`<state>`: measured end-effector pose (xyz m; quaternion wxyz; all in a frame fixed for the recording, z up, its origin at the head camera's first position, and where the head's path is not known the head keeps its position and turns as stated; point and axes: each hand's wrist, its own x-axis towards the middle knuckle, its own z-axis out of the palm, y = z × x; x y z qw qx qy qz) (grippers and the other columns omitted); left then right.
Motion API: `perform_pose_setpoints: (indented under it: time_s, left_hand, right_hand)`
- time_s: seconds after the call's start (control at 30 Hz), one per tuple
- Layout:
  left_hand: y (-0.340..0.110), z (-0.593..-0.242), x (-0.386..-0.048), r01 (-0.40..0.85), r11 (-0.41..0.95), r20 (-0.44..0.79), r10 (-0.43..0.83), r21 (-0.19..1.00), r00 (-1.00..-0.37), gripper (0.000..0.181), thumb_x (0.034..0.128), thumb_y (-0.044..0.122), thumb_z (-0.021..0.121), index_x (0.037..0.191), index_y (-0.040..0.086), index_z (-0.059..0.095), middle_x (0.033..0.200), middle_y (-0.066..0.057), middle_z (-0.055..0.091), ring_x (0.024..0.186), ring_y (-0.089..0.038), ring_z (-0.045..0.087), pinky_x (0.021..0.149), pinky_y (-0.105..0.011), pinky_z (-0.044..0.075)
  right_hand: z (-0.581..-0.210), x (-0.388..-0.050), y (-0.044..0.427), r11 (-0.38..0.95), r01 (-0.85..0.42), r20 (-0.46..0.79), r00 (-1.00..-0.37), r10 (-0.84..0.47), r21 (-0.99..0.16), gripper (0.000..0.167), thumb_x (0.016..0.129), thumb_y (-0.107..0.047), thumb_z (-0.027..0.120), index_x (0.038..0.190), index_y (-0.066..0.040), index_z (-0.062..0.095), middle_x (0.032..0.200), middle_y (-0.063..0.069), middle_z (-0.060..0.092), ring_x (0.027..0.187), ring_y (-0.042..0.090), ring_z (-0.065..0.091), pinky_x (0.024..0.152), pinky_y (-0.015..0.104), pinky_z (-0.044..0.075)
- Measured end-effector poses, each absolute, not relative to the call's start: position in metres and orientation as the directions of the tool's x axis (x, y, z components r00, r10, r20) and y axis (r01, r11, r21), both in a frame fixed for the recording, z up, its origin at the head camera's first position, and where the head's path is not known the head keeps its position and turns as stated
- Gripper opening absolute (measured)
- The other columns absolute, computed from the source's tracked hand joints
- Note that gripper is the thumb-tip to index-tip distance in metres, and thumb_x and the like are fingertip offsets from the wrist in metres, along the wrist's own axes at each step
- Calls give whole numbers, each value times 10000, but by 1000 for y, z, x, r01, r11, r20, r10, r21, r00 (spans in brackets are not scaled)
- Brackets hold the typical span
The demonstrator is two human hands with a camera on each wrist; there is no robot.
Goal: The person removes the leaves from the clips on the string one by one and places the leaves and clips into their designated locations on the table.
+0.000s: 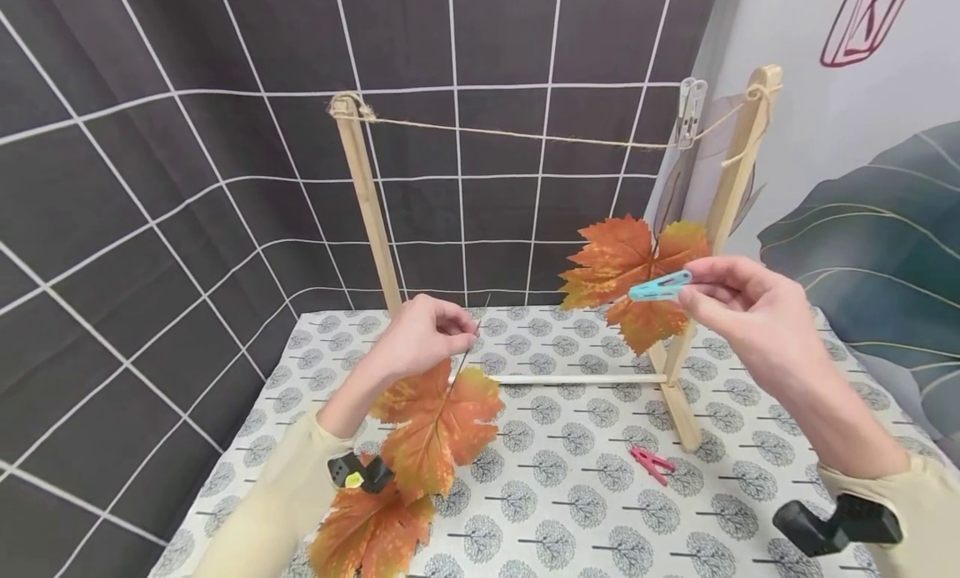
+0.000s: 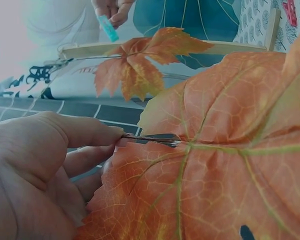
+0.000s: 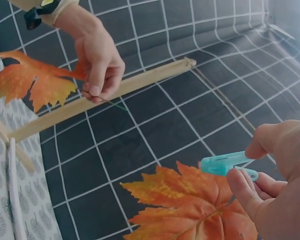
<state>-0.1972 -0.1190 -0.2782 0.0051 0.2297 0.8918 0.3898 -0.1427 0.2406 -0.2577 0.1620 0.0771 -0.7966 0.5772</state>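
My left hand [image 1: 429,336] pinches the thin stem of an orange leaf [image 1: 442,424], which hangs below the fingers; in the left wrist view the leaf [image 2: 230,150] spreads to the right of the fingertips. Between thumb and forefinger, my right hand [image 1: 757,319] holds a blue clothespin [image 1: 660,287]. Behind that clothespin another orange leaf [image 1: 611,257] hangs by its stem under a clear clothespin [image 1: 690,113] on the string [image 1: 517,134]. The blue clothespin [image 3: 225,163] shows above this leaf [image 3: 190,200] in the right wrist view.
The string runs between two wooden posts [image 1: 367,203], joined low down by a white rod [image 1: 577,379]. A pink clothespin [image 1: 652,464] lies on the tree-patterned cloth [image 1: 555,495]. Another orange leaf [image 1: 367,532] lies at the front left. A dark gridded curtain [image 1: 225,136] stands behind.
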Motion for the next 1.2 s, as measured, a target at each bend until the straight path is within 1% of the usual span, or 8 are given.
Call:
perform_pose_setpoints:
  time_s: [0.07, 0.2, 0.47, 0.53, 0.77, 0.93, 1.1, 1.2]
  left_hand:
    - [-119, -279, -197, 399, 584, 156, 421, 707, -894, 42, 849, 62, 739, 878, 78, 765, 723, 52, 690, 683, -109, 619, 621, -279, 457]
    - [-121, -281, -196, 393, 589, 139, 430, 706, -892, 47, 848, 58, 738, 875, 88, 763, 727, 54, 689, 681, -108, 607, 603, -279, 448]
    - [-127, -293, -193, 415, 571, 134, 468, 708, -873, 46, 847, 32, 726, 877, 44, 758, 741, 38, 695, 683, -99, 614, 654, -283, 498]
    - [-129, -296, -192, 407, 566, 123, 472, 717, -873, 47, 848, 27, 723, 879, 38, 757, 729, 33, 688, 675, -102, 607, 640, -284, 495]
    - [-140, -312, -187, 398, 551, 109, 483, 733, -869, 53, 839, 4, 719, 876, 26, 750, 724, 28, 671, 676, -109, 604, 641, -293, 495]
    - [-146, -322, -183, 352, 563, 62, 469, 748, -881, 42, 834, -2, 729, 865, 25, 740, 712, 26, 657, 660, -122, 590, 593, -276, 478]
    - [-151, -327, -181, 323, 571, 26, 466, 754, -884, 51, 830, -9, 720, 871, 14, 740, 681, 25, 652, 635, -123, 577, 581, -283, 473]
    - [-153, -330, -179, 316, 573, 18, 464, 756, -886, 50, 829, 1, 722, 873, 12, 742, 680, 23, 656, 639, -117, 567, 581, -286, 464]
  right_hand:
    - [-262, -142, 244, 271, -323, 349, -936, 50, -907, 207, 903, -23, 726, 1098, -75, 682, 941, -44, 695, 787, 36, 653, 703, 114, 512]
    - [-272, -138, 251, 187, -336, 351, -935, 51, -923, 217, 891, 12, 725, 1088, -64, 679, 956, -31, 697, 815, 33, 665, 724, 111, 511]
    - [-298, -129, 267, 154, -292, 302, -952, 44, -944, 238, 910, 28, 697, 1110, -96, 656, 948, -28, 695, 843, 27, 682, 756, 117, 511]
    - [-305, -127, 271, 179, -274, 286, -957, 45, -945, 247, 917, 21, 692, 1124, -107, 649, 954, -29, 694, 859, 30, 685, 767, 115, 507]
    - [-323, -115, 284, 394, -171, 216, -974, 72, -903, 258, 969, -137, 675, 1214, -165, 598, 1031, -90, 684, 933, -3, 666, 795, 86, 472]
    - [-334, -112, 290, 388, -175, 224, -971, 84, -905, 250, 973, -103, 661, 1207, -168, 600, 1016, -101, 690, 918, 5, 675, 795, 80, 465]
    - [-344, -107, 291, 331, -138, 173, -982, 81, -934, 258, 968, -109, 672, 1203, -175, 589, 999, -74, 704, 912, 7, 680, 793, 82, 470]
    - [-350, -105, 291, 283, -131, 162, -983, 89, -950, 262, 953, -87, 688, 1194, -143, 602, 998, -67, 703, 902, 17, 685, 789, 88, 475]
